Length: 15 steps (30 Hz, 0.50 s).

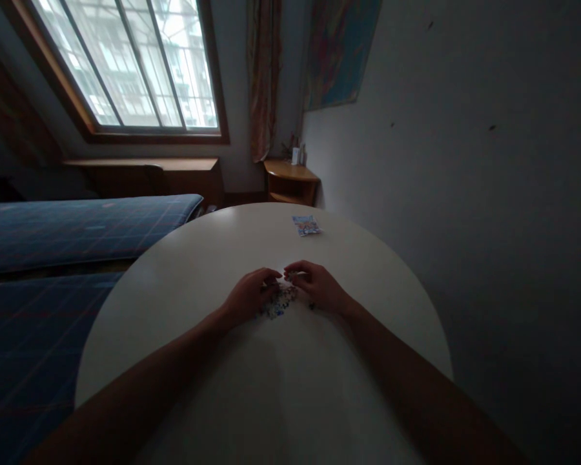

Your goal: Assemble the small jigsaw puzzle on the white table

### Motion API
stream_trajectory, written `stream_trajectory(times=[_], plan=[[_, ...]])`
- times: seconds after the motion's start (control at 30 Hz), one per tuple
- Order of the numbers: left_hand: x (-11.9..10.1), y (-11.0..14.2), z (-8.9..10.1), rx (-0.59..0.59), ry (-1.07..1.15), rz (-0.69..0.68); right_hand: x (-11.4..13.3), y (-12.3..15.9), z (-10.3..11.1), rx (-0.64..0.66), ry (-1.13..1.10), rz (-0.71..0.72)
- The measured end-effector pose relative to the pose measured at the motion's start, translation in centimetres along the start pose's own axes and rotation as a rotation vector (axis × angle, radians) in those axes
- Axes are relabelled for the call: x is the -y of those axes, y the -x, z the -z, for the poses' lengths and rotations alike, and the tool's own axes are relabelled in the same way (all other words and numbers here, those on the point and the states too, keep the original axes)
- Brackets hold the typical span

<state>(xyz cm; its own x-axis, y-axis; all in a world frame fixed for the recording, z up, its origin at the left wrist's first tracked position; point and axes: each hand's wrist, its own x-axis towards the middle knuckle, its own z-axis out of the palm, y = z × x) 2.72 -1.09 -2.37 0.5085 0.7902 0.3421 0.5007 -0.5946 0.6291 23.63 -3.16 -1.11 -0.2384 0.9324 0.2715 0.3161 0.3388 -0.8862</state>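
A small heap of jigsaw puzzle pieces [277, 306] lies on the white round table [174, 278], with blue and pale colours among them. My left hand [250, 296] rests at the heap's left side, its fingers curled round some pieces. Opposite it, my right hand [319, 284] bends its thumb and fingers round a few pieces at the heap's upper right. The fingertips of both hands are close together but apart. One dark loose piece [312, 305] lies under the right palm. Single pieces are too small and dim to make out well.
Farther back on the table lies a small printed picture sheet or packet [306, 225]. A bed with a blue plaid cover [77, 226] stands to the left, and a white wall [416, 168] runs along the right. A wooden corner shelf [290, 170] stands behind the table.
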Motion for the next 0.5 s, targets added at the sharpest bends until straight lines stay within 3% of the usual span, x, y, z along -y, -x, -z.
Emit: stream_trajectory(times=[0.23,0.5], plan=[[-1.1,0.2,0.1,-0.036,0.09,0.023,0.3,0.0,-0.9,-0.047,-0.232,-0.159],[-1.1,0.0,0.2,-0.074,0.121,0.089,-0.4,-0.2,-1.1,-0.029,-0.184,-0.105]])
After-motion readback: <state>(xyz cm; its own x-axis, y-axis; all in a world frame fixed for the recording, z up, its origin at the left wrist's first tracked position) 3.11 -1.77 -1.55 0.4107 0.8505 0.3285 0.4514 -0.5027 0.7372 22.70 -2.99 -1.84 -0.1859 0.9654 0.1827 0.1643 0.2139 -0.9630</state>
